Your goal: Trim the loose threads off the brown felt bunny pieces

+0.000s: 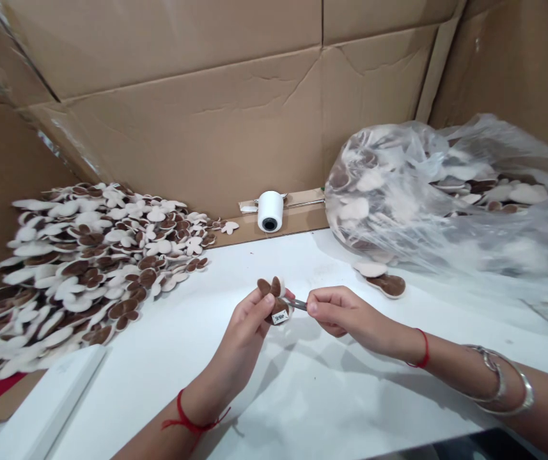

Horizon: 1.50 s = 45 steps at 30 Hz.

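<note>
My left hand [254,313] pinches a small brown-and-white plush piece [265,287] with rounded lobes above the middle of the white table. A small white label [280,317] with dark lettering sits on its front. My right hand [338,311] is closed round a slim dark metal tool [297,305], whose tip meets the right side of the plush piece. The tool's other end is hidden in my fingers, so I cannot tell its exact kind.
A large heap of flat brown-and-white plush pieces [125,243] covers the left side. At the right, a clear plastic bag [398,185] holds more, with loose pieces [386,285] before it. A white cylinder [270,207] stands at the back against cardboard walls [182,128].
</note>
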{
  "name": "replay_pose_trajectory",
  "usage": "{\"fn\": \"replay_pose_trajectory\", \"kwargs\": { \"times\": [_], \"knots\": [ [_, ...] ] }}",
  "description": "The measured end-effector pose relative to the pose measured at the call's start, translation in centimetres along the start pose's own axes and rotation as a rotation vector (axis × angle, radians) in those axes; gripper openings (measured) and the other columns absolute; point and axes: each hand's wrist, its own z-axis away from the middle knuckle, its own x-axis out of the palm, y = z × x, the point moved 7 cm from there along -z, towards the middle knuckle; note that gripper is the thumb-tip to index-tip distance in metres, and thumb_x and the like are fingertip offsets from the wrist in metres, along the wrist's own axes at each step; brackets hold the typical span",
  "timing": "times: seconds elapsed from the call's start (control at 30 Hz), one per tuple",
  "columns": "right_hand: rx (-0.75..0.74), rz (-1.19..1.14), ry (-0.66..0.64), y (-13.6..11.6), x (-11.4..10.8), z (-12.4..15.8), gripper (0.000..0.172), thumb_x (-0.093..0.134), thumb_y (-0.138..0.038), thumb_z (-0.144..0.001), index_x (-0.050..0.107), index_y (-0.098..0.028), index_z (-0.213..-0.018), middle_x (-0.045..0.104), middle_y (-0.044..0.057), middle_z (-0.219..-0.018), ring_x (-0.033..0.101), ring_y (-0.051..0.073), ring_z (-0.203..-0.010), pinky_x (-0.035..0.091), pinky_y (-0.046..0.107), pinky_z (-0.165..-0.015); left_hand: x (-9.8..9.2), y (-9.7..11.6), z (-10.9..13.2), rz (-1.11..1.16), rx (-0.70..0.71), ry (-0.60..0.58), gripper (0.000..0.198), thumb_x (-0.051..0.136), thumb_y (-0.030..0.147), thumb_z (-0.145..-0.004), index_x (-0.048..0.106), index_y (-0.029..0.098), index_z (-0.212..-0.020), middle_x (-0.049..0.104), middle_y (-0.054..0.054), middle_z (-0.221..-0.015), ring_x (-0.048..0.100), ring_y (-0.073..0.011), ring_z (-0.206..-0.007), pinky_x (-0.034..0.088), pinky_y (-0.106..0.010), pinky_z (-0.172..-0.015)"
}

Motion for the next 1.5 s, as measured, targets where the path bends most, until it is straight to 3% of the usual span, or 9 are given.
{"fn": "replay_pose_trajectory", "kwargs": {
  "times": [0.37,0.5,1.27,1.5],
  "knots": [
    [-0.062,0.133,0.025,-0.7,0.0,0.5,0.042,0.057,-0.047,-0.086,0.044,-0.013,-0.065,0.028,-0.006,-0.055,0.022,0.005,-0.050,0.019,0.020,-0.048,0.2,-0.1,0.2,0.036,-0.028,-0.003,0.035,0.060,0.045,-0.073,0.059,0.016,-0.094,0.062,-0.004,-0.091,0.054,-0.0114,-0.086,0.039,-0.019,-0.079],
    [-0.062,0.140,0.024,-0.7,0.1,0.5,0.042,0.056,-0.047,-0.087,0.044,-0.013,-0.066,0.028,-0.006,-0.054,0.021,0.005,-0.050,0.019,0.020,-0.048,0.2,-0.1,0.2,0.022,-0.017,-0.021,0.031,0.060,0.043,-0.074,0.059,0.016,-0.088,0.061,-0.002,-0.089,0.052,-0.0080,-0.080,0.040,-0.017,-0.073],
    [-0.072,0.192,0.055,-1.3,0.0,0.6,0.043,0.056,-0.047,-0.086,0.042,-0.014,-0.062,0.029,-0.005,-0.053,0.022,0.006,-0.051,0.017,0.021,-0.048,0.4,0.0,0.3,-0.046,0.000,-0.055,0.031,0.056,0.045,-0.075,0.058,0.016,-0.087,0.056,-0.001,-0.083,0.050,-0.0069,-0.077,0.037,-0.013,-0.064],
    [-0.073,0.157,0.034,-1.0,0.1,0.5,0.041,0.057,-0.045,-0.085,0.044,-0.013,-0.063,0.028,-0.005,-0.052,0.022,0.005,-0.049,0.017,0.021,-0.047,0.5,0.1,0.4,-0.022,0.001,-0.050,0.031,0.057,0.044,-0.075,0.059,0.015,-0.087,0.058,-0.002,-0.085,0.051,-0.0075,-0.079,0.039,-0.015,-0.070]
  ]
}}
